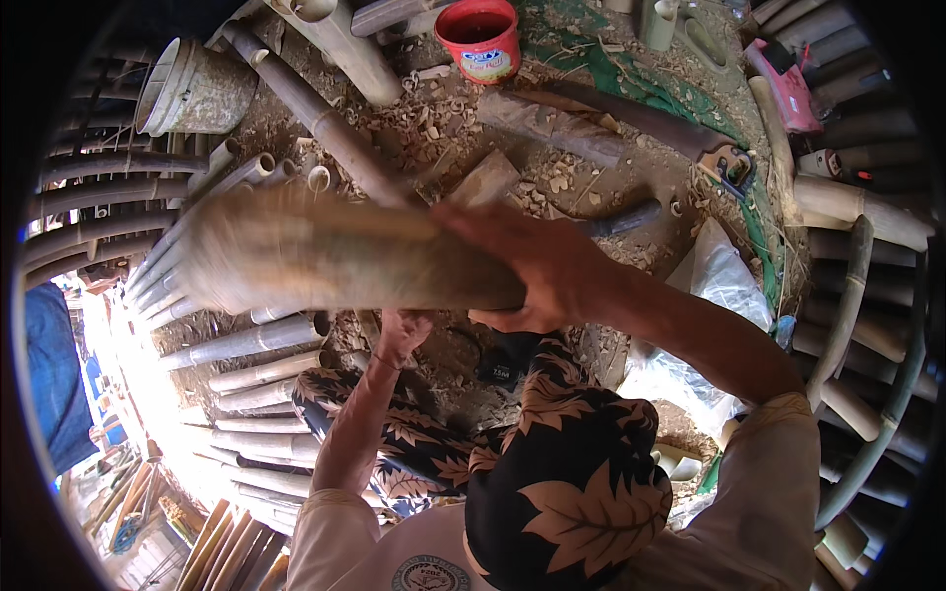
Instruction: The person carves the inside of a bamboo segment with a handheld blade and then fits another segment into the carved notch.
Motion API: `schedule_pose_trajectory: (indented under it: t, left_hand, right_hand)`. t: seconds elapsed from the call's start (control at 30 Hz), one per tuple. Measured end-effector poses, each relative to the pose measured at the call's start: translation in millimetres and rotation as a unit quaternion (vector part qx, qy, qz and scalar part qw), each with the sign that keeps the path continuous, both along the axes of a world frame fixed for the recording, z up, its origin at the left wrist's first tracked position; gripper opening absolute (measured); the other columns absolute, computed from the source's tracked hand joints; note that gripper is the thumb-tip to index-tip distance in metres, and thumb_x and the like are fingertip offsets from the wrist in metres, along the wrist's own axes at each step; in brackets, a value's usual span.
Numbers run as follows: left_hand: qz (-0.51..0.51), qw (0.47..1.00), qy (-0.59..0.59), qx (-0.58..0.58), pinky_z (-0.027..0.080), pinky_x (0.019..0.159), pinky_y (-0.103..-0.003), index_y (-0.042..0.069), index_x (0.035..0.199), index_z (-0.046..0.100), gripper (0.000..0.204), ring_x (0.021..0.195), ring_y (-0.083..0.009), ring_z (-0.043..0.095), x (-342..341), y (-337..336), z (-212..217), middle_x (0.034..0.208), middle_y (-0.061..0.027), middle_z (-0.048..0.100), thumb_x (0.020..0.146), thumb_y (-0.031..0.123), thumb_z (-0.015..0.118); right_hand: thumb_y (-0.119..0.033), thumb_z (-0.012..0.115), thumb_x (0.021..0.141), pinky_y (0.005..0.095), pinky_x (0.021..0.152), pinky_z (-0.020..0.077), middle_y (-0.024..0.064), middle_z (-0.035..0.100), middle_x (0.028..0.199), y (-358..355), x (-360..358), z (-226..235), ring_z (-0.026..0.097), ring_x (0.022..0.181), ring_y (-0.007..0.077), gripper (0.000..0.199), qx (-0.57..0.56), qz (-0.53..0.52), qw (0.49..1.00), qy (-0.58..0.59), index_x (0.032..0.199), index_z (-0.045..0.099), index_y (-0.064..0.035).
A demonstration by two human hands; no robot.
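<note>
**Gripping a bamboo length across the lap**

Holding the thick tan bamboo pole section (pixel 335 258) level, long axis left-right, the right hand (pixel 537 264) clamps its near end. Below, the left hand (pixel 402 333) touches its underside; finger state unclear.

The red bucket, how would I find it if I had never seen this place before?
Start at the thick bamboo piece that the right hand grips across the middle of the picture, then look straight up to the top edge. There, on ground littered with wood chips, stands the red bucket. It is the only bright red round tub; the other bucket, far left, is dull grey.
</note>
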State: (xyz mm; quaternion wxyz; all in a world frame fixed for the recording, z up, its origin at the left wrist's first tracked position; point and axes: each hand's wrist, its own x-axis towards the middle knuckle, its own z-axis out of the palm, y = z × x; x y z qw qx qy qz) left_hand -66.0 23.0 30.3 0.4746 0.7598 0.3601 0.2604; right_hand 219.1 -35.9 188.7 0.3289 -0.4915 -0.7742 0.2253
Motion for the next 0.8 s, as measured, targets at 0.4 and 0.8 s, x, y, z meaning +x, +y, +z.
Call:
schedule_pose_trajectory:
  t: [0.4, 0.8]
  left_hand:
    - [0.071, 0.979, 0.059, 0.18, 0.051, 0.089, -0.03, 0.003, 0.125, 0.054, 0.041, 0.099, -0.0186, 0.061, -23, -45, -32, 0.114, -0.0088, 0.06, 0.09, 0.022, 0.065]
    - [-0.104, 0.974, 0.117, 0.161, 0.05, 0.092, -0.039, 0.0, 0.123, 0.056, 0.032, 0.106, -0.0345, 0.063, 116, 66, 55, 0.109, -0.0199, 0.067, 0.093, 0.011, 0.057]
  right_hand:
    - [-0.037, 0.08, 0.077, 0.03, 0.059, 0.0607, 0.0156, 0.06, 0.117, 38, -30, 10, 0.067, 0.078, 0.0219, 0.095, -0.151, 0.161, 0.947, -0.234, 0.154, 0.024, -0.0342]
    - [-0.03, 0.082, 0.073, 0.0412, 0.109, 0.0405, 0.0218, 0.04, 0.149, 0, 34, 22, 0.049, 0.131, 0.0336, 0.102, -0.067, -0.1, 0.984, 0.134, 0.153, 0.024, -0.0065]
